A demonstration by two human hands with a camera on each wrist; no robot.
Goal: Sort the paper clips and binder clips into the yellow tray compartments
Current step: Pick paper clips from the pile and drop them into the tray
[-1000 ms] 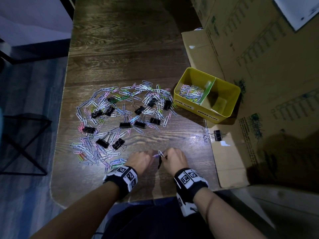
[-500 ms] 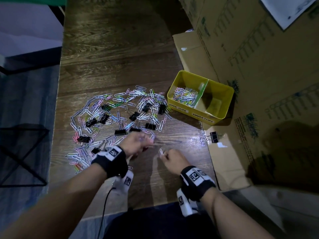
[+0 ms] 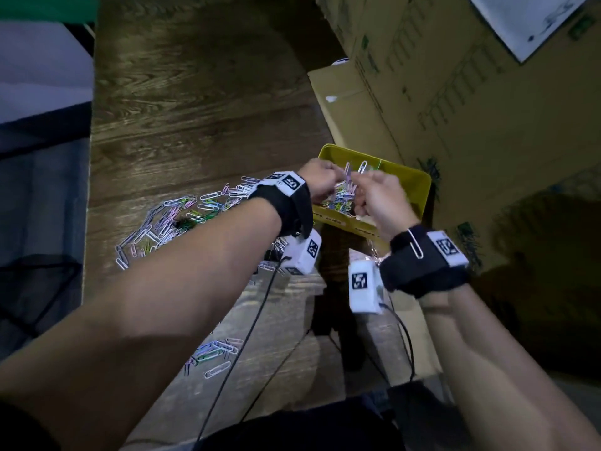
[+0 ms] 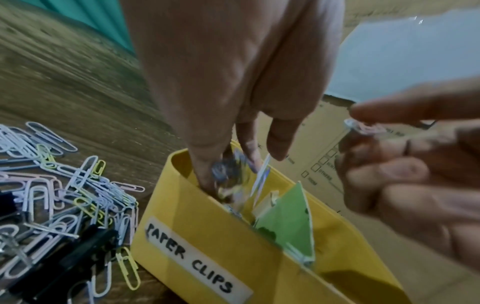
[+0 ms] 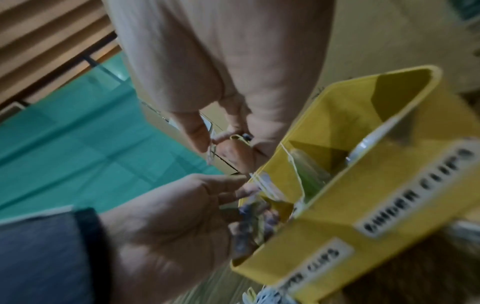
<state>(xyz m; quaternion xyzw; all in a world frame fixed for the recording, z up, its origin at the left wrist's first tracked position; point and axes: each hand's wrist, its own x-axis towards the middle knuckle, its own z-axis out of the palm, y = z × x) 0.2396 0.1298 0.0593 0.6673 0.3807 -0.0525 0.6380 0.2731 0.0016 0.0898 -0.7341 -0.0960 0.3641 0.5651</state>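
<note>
The yellow tray (image 3: 406, 179) stands by the cardboard, with a "PAPER CLIPS" compartment (image 4: 207, 226) and a "BINDER CLIPS" one (image 5: 389, 185). Both hands hover over the paper-clip side. My left hand (image 3: 335, 182) points its fingers down into it, with blurred paper clips (image 4: 228, 170) at the fingertips. My right hand (image 3: 359, 180) pinches a pale paper clip (image 4: 363, 127) between thumb and forefinger just beside it. Coloured clips (image 3: 338, 198) lie in that compartment. A loose pile of paper clips (image 3: 169, 219) and black binder clips (image 4: 72, 261) lies left of the tray, partly hidden by my left arm.
A large cardboard box (image 3: 455, 109) stands right behind the tray. A green card divider (image 4: 288, 218) splits the tray. One silver clip (image 3: 415, 247) sticks to my right wristband. A few more clips (image 3: 214, 353) lie near the table's front edge.
Both hands have moved from the table's front edge up and right to above the tray. They carry paper clips with them. The head has leaned closer.
</note>
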